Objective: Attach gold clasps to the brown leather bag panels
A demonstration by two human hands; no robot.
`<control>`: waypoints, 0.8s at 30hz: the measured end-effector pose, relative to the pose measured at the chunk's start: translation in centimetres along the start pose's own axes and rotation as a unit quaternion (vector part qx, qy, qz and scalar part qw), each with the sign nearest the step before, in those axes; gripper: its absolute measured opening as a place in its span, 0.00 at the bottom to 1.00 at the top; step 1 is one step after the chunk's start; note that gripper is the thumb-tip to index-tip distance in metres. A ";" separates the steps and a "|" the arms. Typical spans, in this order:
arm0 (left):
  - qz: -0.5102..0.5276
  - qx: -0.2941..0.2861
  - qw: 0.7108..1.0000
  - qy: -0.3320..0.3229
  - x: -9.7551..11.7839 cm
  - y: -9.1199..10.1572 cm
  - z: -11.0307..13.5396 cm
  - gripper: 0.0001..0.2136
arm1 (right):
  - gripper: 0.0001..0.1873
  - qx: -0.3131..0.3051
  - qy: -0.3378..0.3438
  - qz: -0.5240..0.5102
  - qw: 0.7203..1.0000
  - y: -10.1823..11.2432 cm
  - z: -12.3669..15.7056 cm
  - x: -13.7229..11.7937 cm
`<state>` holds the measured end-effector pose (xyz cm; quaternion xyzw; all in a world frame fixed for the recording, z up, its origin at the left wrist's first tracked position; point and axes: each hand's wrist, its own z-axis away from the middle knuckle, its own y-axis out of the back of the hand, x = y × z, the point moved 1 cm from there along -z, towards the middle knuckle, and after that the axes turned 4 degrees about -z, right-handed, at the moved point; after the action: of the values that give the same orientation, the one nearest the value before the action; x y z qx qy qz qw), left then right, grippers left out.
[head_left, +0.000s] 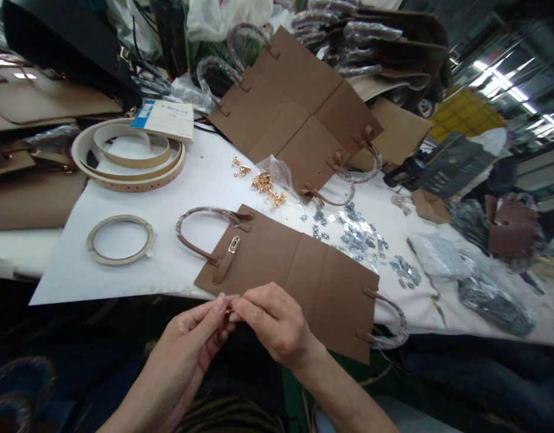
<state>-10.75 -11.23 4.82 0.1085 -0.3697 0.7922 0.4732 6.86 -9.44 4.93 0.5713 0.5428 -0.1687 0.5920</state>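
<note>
Just in front of the table edge, my left hand (193, 337) and my right hand (277, 322) meet fingertip to fingertip. Both pinch a tiny gold-coloured metal fitting (228, 311), mostly hidden by the fingers. Behind them lies a flat brown handbag panel (268, 246) with a wrapped handle at each end and a strap with a metal clasp (234, 244) at its left. Farther back rests a pile of gold fittings (263, 182) beside a clear plastic bag (277, 171). Many small silver plates (356, 234) are scattered to the right.
Another brown handbag panel (299, 102) lies at the back. On the left are a tape roll (119, 219), coiled strips (133, 180) and a booklet (169, 119). Wrapped bags (376, 48) are stacked behind; plastic packets (439, 255) lie right.
</note>
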 end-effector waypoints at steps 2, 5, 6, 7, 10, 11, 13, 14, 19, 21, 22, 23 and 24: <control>0.003 -0.038 0.998 0.043 0.2 0.2 0.3 0.17 | 0.17 -0.029 0.008 -0.009 1.000 1.0 -0.4 0.0; 0.003 -0.065 0.995 0.079 0.5 0.5 1.1 0.20 | 0.10 0.007 -0.028 -0.060 0.998 1.2 -0.5 -0.3; -0.012 -0.063 0.996 0.070 0.5 0.6 1.3 0.20 | 0.08 0.033 -0.058 -0.091 0.994 0.9 -0.4 -0.4; -0.036 -0.056 0.997 0.047 0.4 0.7 1.4 0.20 | 0.08 0.062 -0.094 -0.129 0.985 0.5 -0.1 -0.4; -0.121 -0.043 0.990 -0.055 -0.4 0.9 1.5 0.24 | 0.13 0.151 -0.207 -0.289 0.922 -1.6 1.0 -0.4; -0.141 -0.045 0.985 -0.085 -0.8 0.9 1.3 0.25 | 0.15 0.177 -0.242 -0.359 0.884 -2.5 1.4 -0.5; -0.166 -0.043 0.977 -0.125 -1.4 0.9 1.1 0.23 | 0.17 0.222 -0.303 -0.497 0.782 -4.3 2.2 -0.7; -0.178 -0.041 0.973 -0.139 -1.6 0.8 1.0 0.21 | 0.17 0.240 -0.327 -0.554 0.727 -5.1 2.4 -1.0; -0.237 -0.014 0.953 -0.190 -1.4 0.2 1.1 0.15 | 0.12 0.312 -0.369 -0.666 0.568 -7.8 2.7 -2.8; -0.240 0.005 0.952 -0.190 -1.5 0.2 1.1 0.15 | 0.12 0.341 -0.363 -0.663 0.558 -8.4 2.6 -3.3; -0.238 0.016 0.954 -0.183 -1.6 0.2 1.1 0.16 | 0.12 0.353 -0.358 -0.659 0.559 -8.8 2.6 -3.5; -0.234 0.030 0.956 -0.174 -1.7 0.3 1.1 0.18 | 0.12 0.362 -0.354 -0.653 0.563 -9.1 2.6 -3.6; -0.229 0.045 0.958 -0.165 -1.9 0.4 1.0 0.19 | 0.12 0.368 -0.348 -0.645 0.572 -9.4 2.7 -3.6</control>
<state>-10.28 -13.36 4.32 0.3407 -0.3717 0.6498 0.5688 -0.94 -15.97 2.62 0.1357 0.4108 -0.8769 0.2092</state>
